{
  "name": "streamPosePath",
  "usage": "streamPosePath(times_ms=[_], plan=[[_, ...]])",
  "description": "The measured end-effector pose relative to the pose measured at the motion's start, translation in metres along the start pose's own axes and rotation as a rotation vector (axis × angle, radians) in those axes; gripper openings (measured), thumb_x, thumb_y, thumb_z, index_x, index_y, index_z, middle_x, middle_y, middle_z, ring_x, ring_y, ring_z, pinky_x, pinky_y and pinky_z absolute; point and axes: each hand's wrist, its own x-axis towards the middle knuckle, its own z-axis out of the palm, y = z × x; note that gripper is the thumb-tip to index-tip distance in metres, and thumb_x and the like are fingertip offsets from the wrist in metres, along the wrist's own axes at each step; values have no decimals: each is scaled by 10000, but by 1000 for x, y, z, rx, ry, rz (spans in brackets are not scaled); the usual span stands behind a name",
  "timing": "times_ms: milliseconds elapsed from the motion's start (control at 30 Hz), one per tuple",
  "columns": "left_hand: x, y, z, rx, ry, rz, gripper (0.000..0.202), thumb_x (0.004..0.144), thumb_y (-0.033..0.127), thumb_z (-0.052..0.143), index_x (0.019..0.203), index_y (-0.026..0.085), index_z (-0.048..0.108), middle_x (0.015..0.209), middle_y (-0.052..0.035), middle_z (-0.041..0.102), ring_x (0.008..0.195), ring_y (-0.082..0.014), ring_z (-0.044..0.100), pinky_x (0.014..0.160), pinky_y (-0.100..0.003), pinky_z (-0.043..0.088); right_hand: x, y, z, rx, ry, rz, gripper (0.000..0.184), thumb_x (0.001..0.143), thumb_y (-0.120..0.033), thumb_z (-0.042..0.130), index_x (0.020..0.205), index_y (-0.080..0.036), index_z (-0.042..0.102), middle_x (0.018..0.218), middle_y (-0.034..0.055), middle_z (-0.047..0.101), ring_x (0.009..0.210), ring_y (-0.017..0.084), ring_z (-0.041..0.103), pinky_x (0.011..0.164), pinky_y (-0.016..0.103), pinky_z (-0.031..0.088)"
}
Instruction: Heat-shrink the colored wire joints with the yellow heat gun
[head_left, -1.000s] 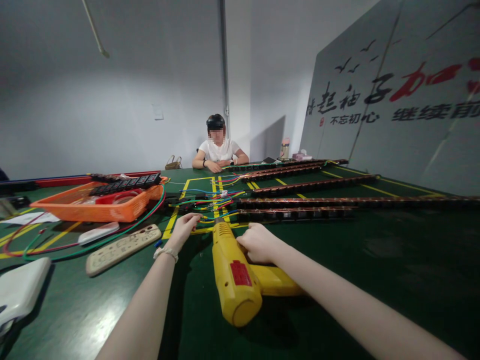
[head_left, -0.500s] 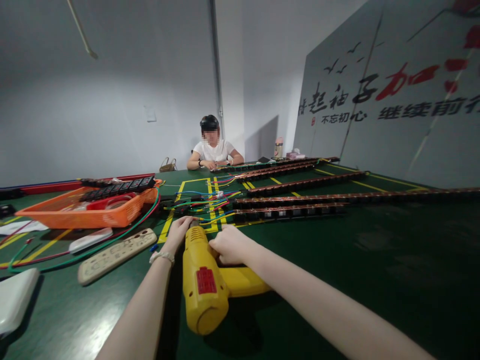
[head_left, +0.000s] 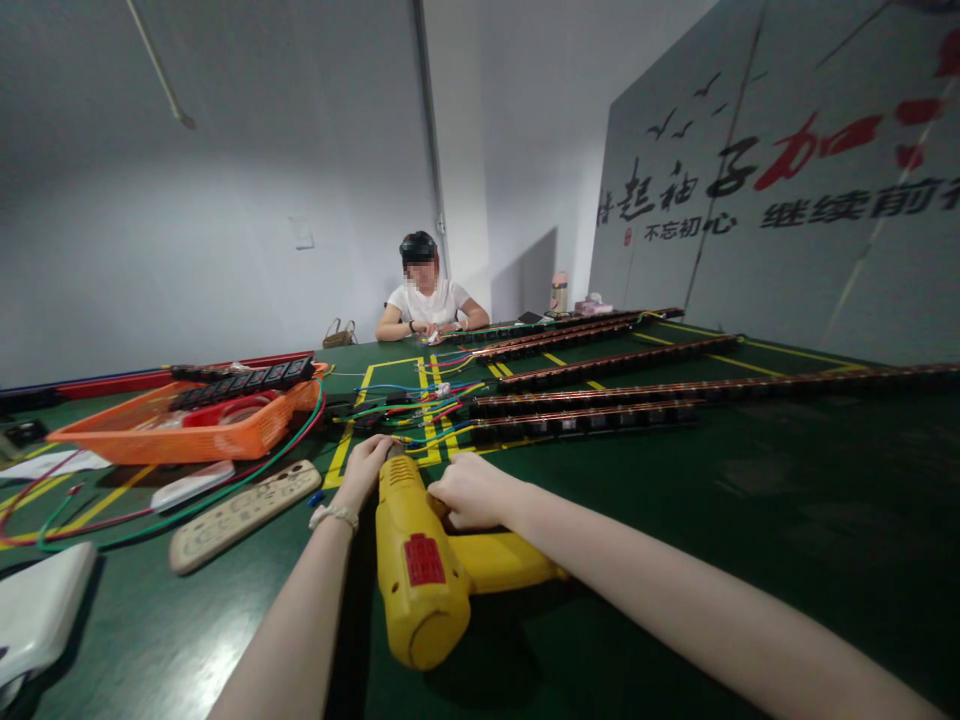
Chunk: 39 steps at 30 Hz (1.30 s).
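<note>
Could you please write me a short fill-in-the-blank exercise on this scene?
Beside the person's right hand, the yellow, pistol-shaped heat gun bears a ____ panel.
A pale, narrow wristband circles the person's ____ wrist.
The shallow, perforated plastic basket is ____ in colour.
Across the dark green table, a co-worker wears a ____ short-sleeved top.
Missing words: red; left; orange; white.

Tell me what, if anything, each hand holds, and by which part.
Right hand: against the side of the heat gun, ahead of its handle; whether it grips cannot be told. Left hand: beside the nozzle, any hold hidden.
</note>
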Motion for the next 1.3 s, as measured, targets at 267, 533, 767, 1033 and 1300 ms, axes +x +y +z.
streamPosePath(times_ms=[267,533,767,1033,1300], plan=[[2,-9,5,-11,-5,-54,365,677,468,520,745,145,676,520,14,544,499,-131,486,493,-232,354,-34,21,1,-14,-57,68,159,727,-244,568,817,-161,670,791,87,713,724,216,646,730,326,379],[2,-11,5,-19,-25,-46,347,670,448,523,756,150,679,536,15,551,494,-129,485,486,-232,331,-76,45,-3,-15,-116,202,155,745,-251,545,831,-163,640,743,71,705,675,203,631,702,328,338],[1,-8,5,39,-24,-34,372,676,458,506,764,142,684,535,9,553,478,-128,471,472,-235,321,-85,52,-3,-26,-133,222,148,730,-217,545,827,-169,646,741,71,705,688,208,634,691,323,325],[1,-11,3,-66,-22,-69,361,670,452,539,761,140,695,511,26,508,483,-121,490,492,-230,378,-72,32,-8,-64,-91,136,160,697,-181,548,807,-143,657,799,104,717,703,207,644,734,339,335],[-2,-5,1,-247,-31,-159,476,601,588,607,702,126,665,479,43,447,452,-96,425,459,-215,343,-24,10,-4,-53,-22,-1,207,723,-275,585,839,-135,684,778,104,719,743,224,654,753,342,366]])
